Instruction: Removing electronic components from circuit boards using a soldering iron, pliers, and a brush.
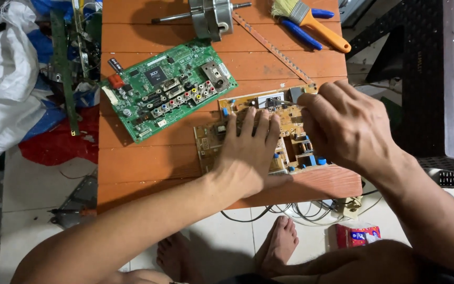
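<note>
Tan rectangular circuit board (290,126) pinned flat under spread left hand (248,152).
A grey block at its far corner is pinched by the right hand (342,123); prying could snap solder joints beneath the fingertips.

A green board (168,88) lies beside a motor (209,17), a brush (310,20), blue pliers (301,31) and a white bag (5,68).
</note>
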